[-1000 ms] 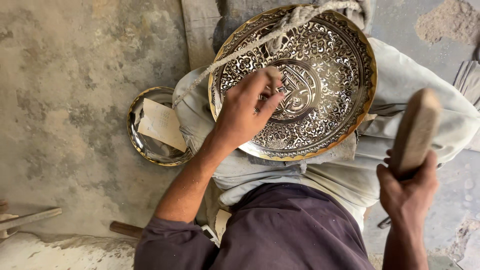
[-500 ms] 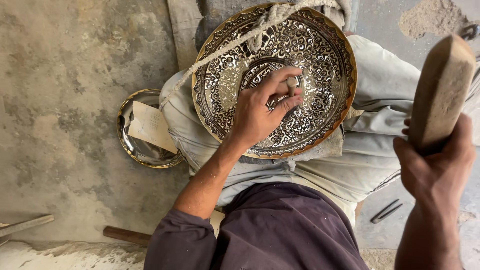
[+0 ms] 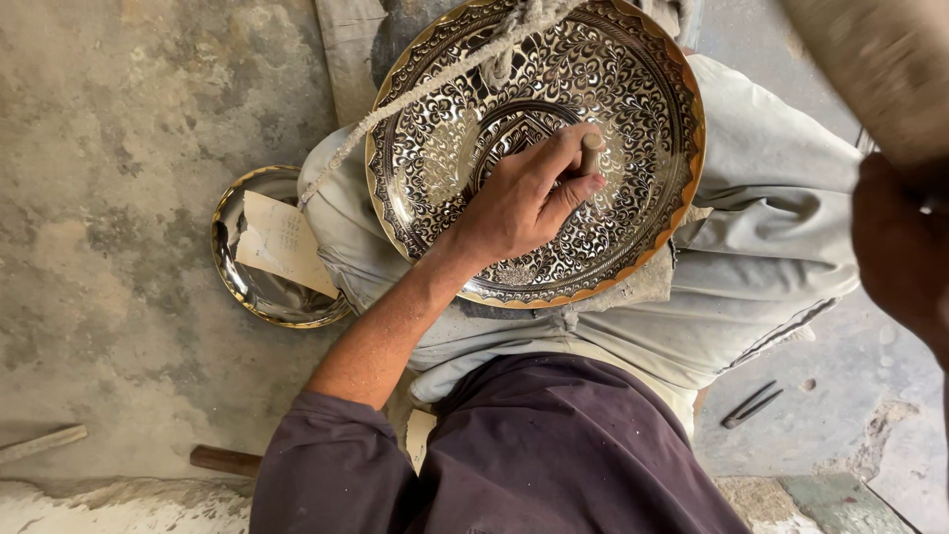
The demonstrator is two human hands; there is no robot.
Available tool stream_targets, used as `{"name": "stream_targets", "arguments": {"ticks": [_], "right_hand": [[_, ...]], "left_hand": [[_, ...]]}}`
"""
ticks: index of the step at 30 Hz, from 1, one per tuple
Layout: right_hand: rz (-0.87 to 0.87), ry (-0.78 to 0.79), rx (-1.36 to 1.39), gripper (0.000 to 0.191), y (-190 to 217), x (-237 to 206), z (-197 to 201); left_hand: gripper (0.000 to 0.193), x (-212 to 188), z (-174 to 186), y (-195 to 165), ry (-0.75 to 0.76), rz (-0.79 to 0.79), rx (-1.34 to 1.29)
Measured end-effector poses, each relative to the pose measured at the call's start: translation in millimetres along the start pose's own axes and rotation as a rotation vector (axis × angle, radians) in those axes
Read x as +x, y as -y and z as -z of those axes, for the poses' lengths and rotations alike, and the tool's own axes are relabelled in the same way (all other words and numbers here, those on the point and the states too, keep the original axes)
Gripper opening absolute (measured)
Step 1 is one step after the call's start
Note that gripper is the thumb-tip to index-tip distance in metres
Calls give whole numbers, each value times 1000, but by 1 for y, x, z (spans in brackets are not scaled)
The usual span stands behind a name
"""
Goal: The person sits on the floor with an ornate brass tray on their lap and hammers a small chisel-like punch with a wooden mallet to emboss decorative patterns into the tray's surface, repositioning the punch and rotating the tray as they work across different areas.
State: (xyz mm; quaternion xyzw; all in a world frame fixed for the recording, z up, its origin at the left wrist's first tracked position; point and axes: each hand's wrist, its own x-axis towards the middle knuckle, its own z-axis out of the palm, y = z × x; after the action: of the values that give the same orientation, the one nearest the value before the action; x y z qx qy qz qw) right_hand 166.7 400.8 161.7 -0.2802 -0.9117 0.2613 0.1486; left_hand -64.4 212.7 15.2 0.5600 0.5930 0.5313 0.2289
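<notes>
A large round brass plate (image 3: 633, 89), engraved with dense scrollwork, lies tilted on my lap. My left hand (image 3: 524, 198) rests on its middle and pinches a short metal chisel (image 3: 590, 153) whose tip stands on the plate. A rope (image 3: 435, 84) runs across the plate's upper left. My right hand (image 3: 905, 247) is raised at the right edge, close to the camera and blurred, gripping a wooden mallet (image 3: 875, 59).
A smaller shiny metal bowl (image 3: 237, 267) with a paper slip (image 3: 282, 242) in it sits on the concrete floor at my left. A wooden handle (image 3: 225, 460) lies near my left elbow. Thin dark metal tools (image 3: 751, 403) lie on the floor at the right.
My right hand has lifted the mallet higher and nearer the camera. My left hand shifted slightly on the plate with the chisel. The view moved closer.
</notes>
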Motion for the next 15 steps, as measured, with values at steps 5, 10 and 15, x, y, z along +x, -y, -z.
{"name": "stream_targets", "arguments": {"ticks": [5,10,15], "right_hand": [[129,33,-145,41,11,15,-9],[123,54,-164,42,27,15,-9],[260,80,-324,43,34,19,-10]], "left_hand": [[29,-14,-8,9,22,14,24],[32,-23,2,4,-2,-15,-5],[35,-20,10,-2,0,-30,14]]}}
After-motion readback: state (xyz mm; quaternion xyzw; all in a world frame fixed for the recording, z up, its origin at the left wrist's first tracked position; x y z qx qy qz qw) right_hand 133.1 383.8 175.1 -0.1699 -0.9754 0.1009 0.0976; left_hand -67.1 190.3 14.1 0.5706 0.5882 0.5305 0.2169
